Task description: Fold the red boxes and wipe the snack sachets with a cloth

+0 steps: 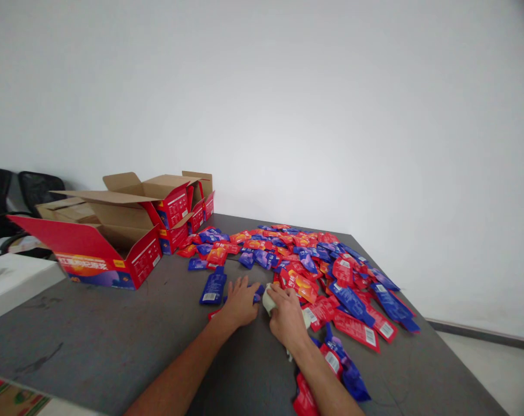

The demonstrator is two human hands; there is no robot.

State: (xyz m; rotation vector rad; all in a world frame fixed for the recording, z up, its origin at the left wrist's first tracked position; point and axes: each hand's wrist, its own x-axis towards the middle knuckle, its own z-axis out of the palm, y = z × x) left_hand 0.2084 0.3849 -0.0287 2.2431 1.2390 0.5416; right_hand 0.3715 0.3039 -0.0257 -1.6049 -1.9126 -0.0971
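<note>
My left hand lies palm down at the near side of the pile, its fingers stretched over a blue pouch that shows on both sides of the hand. Just left of it, another blue pouch with a white barcode label rests flat on the table. My right hand is closed on a pale, whitish cloth, pressed to the tabletop against the pile's near edge. Part of the cloth is hidden beneath the palm. Beyond both hands spreads a heap of red and blue pouches.
Open red cartons with raised flaps stand at the left of the dark table. A white box sits at the left edge. Several pouches lie near my right forearm. A white wall rises behind; black chairs stand far left.
</note>
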